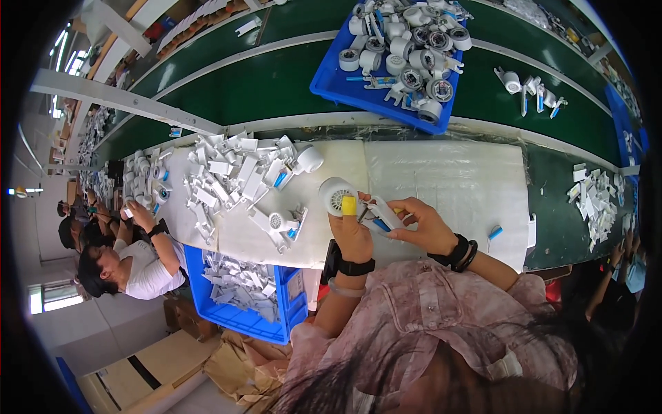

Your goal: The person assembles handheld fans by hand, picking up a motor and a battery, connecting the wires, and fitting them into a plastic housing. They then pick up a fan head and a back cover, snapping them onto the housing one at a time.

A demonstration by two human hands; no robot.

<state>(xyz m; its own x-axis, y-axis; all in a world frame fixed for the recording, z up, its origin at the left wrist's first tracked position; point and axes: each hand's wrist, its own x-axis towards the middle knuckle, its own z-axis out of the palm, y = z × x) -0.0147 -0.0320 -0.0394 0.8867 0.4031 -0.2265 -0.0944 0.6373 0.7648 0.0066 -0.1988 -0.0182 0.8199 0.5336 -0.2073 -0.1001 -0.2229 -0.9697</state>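
My left hand [353,238], its thumb wrapped in yellow, is closed round a white plastic appliance body with a round grille [336,196]. My right hand [424,226] pinches the white elongated handle part [386,212] that extends from this body. A blue strip shows along the handle; whether its shell pieces are joined is hard to make out. Left of my hands, a similar white body [277,221] lies on the pale table mat [441,172]. Beyond it is a heap of white plastic shell pieces [234,172].
A blue tray [331,86] piled with round-headed white units stands at the back on the green surface. Below the table's left edge sits a blue crate [289,324] of white pieces. A small blue part [495,232] lies at right. A co-worker [148,269] sits at far left.
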